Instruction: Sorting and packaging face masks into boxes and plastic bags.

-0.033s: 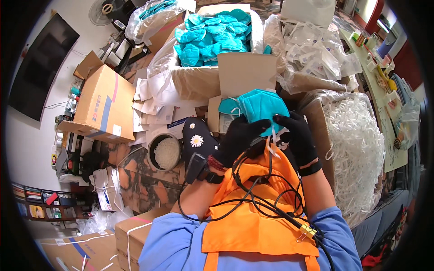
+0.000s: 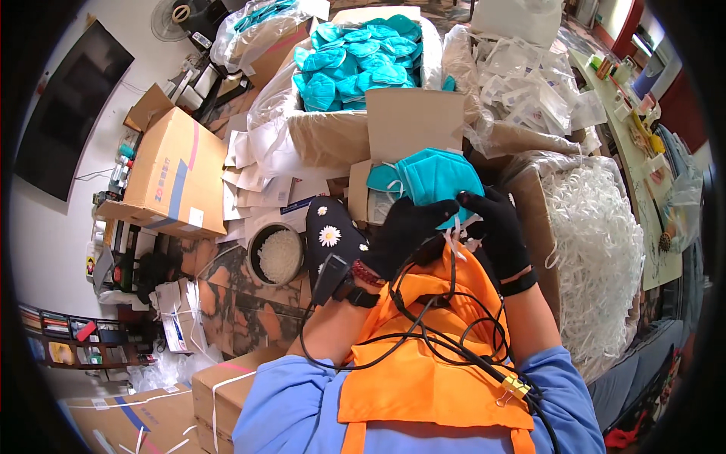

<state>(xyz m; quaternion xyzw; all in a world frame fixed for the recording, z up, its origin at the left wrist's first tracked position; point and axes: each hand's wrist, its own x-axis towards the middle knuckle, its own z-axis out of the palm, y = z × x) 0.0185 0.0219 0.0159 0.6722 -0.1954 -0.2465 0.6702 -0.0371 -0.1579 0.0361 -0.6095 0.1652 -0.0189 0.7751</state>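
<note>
A teal cup-shaped face mask [image 2: 439,178] is pinched at its near edge between my two black-gloved hands. My left hand [image 2: 412,231] grips the left part of that edge, thumb on top; my right hand [image 2: 495,227] grips the right part the same way. White straps [image 2: 454,240] hang below the mask toward my orange apron [image 2: 431,386]. Just beyond, a small opened carton [image 2: 414,121] has its lid flap raised. Another teal piece with a white loop shows at the mask's left, over the carton. My fingers under the mask are hidden.
Ahead stands a lined box of teal masks [image 2: 321,140]; clear packets [image 2: 522,83] fill a box to its right. White straps [image 2: 594,250] heap in a box by my right arm. A round tub [image 2: 253,261] with white pieces and a large carton [image 2: 170,166] are left.
</note>
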